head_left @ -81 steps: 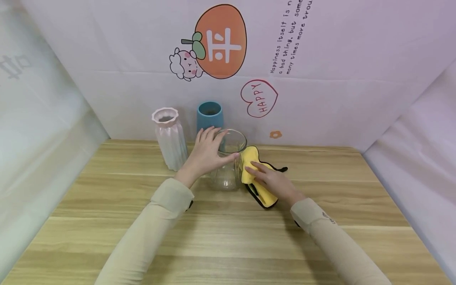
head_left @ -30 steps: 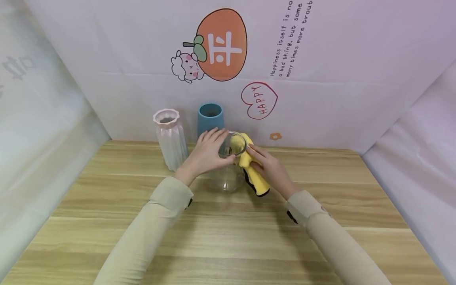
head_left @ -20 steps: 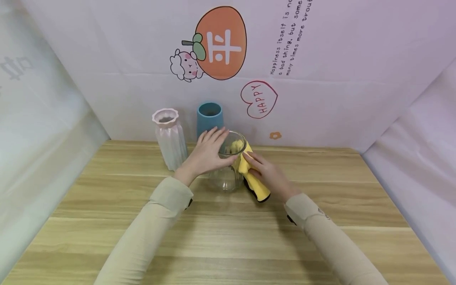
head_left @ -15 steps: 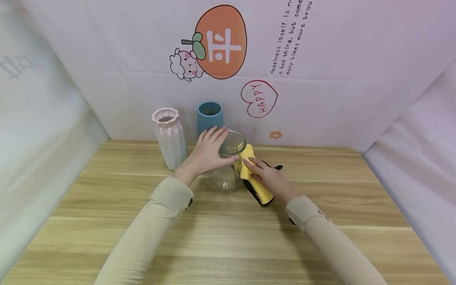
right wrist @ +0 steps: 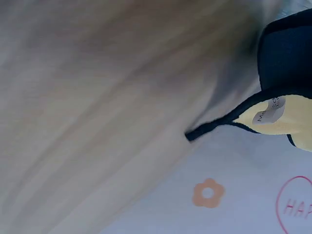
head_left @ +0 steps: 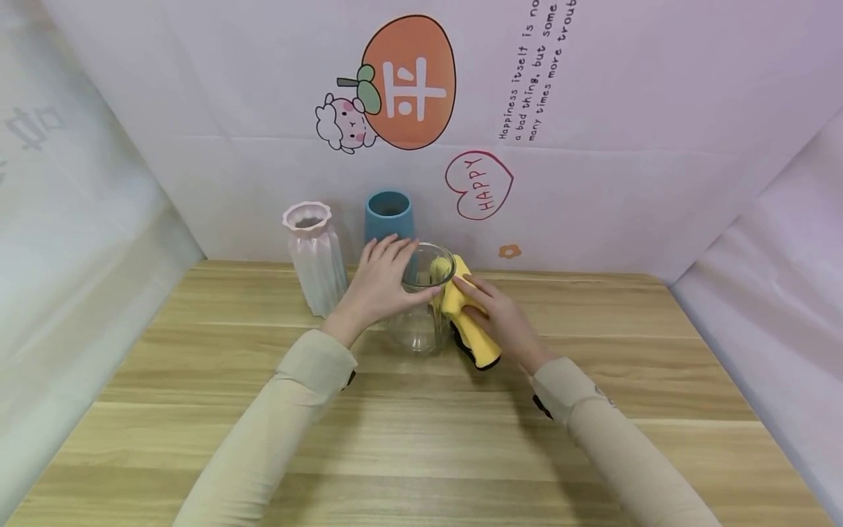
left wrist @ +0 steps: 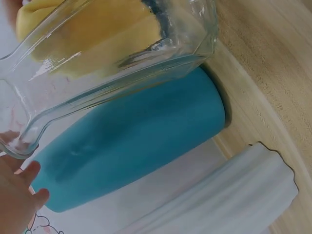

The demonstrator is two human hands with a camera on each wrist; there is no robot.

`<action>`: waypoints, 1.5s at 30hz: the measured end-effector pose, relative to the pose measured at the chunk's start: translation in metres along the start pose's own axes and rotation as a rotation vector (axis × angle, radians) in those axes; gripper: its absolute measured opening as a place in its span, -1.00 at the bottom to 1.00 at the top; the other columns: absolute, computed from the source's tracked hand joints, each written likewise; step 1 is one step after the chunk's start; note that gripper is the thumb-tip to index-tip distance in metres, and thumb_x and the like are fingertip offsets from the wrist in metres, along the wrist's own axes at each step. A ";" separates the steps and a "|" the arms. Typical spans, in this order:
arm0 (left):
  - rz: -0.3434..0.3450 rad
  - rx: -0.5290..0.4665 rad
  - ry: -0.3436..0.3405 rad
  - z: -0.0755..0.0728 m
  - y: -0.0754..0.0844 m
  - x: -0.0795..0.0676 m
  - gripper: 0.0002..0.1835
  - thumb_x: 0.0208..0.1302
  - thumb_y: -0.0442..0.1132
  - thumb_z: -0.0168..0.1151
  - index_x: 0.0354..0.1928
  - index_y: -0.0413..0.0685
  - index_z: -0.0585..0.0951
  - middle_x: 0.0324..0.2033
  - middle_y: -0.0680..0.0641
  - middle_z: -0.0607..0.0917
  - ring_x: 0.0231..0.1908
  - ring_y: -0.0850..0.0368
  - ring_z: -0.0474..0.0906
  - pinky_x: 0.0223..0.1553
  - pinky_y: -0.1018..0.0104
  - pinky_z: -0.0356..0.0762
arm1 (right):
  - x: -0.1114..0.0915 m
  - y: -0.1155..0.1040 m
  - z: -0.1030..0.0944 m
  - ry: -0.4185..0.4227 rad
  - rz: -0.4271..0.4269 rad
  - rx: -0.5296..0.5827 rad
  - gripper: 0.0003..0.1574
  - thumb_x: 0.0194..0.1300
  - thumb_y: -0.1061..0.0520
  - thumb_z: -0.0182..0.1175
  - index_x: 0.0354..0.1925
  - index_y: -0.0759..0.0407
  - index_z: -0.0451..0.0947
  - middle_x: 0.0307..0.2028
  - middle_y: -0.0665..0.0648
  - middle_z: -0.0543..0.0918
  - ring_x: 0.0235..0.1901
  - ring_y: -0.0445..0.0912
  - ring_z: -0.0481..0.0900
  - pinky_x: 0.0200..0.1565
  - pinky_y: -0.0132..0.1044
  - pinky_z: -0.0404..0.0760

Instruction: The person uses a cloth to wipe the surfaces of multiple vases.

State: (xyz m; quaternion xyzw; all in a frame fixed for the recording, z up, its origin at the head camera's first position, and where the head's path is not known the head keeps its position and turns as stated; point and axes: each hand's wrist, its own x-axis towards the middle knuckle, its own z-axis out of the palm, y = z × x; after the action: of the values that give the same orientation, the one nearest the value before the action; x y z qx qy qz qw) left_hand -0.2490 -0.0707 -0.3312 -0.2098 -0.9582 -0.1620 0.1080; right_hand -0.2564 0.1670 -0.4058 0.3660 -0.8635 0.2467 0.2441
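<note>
A clear glass vase (head_left: 417, 335) stands upright on the wooden table. Near its rim my left hand (head_left: 378, 282) grips it, thumb on the near side and fingers at the far side. My right hand (head_left: 503, 316) holds a yellow cloth (head_left: 481, 345) with a dark edge, bunched against the vase's right side just below the rim. Through the glass the left wrist view shows the yellow cloth (left wrist: 97, 34) behind it. In the right wrist view the cloth's dark side (right wrist: 287, 61), a small label (right wrist: 270, 111) and a black loop end show; the hand is out of sight there.
Behind the glass vase stands a blue vase (head_left: 388, 223), close to the printed back curtain (head_left: 579, 205). A white pleated vase (head_left: 317, 267) is to the left of my left hand. White curtains hang at both sides of the wooden table (head_left: 421, 454).
My right hand has moved the yellow cloth up and down along the glass vase's right side; it is now higher than half a second ago. The left hand has barely moved.
</note>
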 end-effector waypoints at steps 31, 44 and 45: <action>-0.053 -0.062 0.016 0.000 -0.002 -0.003 -0.01 0.12 0.41 0.09 0.43 -0.12 0.20 0.36 -0.16 0.34 0.44 -0.12 0.07 0.46 -0.13 -0.11 | -0.006 0.001 0.004 -0.024 0.055 0.014 -0.31 0.18 0.29 0.26 0.29 0.13 0.40 0.19 0.27 0.52 -0.01 0.15 0.64 -0.07 -0.07 0.66; -0.005 -0.118 -0.057 0.002 -0.004 -0.001 -0.14 0.25 0.24 -0.01 0.45 -0.11 0.15 0.46 -0.15 0.16 0.48 -0.14 -0.04 0.47 -0.15 -0.17 | -0.001 -0.011 0.013 -0.033 0.120 0.007 -0.24 0.20 0.18 0.29 0.34 0.16 0.32 0.30 0.34 0.38 0.09 0.25 0.56 0.02 0.02 0.61; -0.004 -0.121 -0.057 0.002 -0.004 -0.001 -0.14 0.24 0.25 -0.01 0.45 -0.11 0.15 0.46 -0.15 0.16 0.48 -0.14 -0.04 0.47 -0.15 -0.17 | -0.002 -0.011 0.014 -0.056 0.135 0.018 -0.23 0.21 0.17 0.27 0.36 0.15 0.28 0.31 0.35 0.36 0.10 0.26 0.55 0.03 0.04 0.60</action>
State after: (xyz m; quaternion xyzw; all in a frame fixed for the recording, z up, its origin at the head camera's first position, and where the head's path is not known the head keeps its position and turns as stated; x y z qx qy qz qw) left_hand -0.2500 -0.0739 -0.3350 -0.2188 -0.9496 -0.2140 0.0676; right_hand -0.2502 0.1531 -0.4151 0.3158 -0.8905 0.2600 0.1994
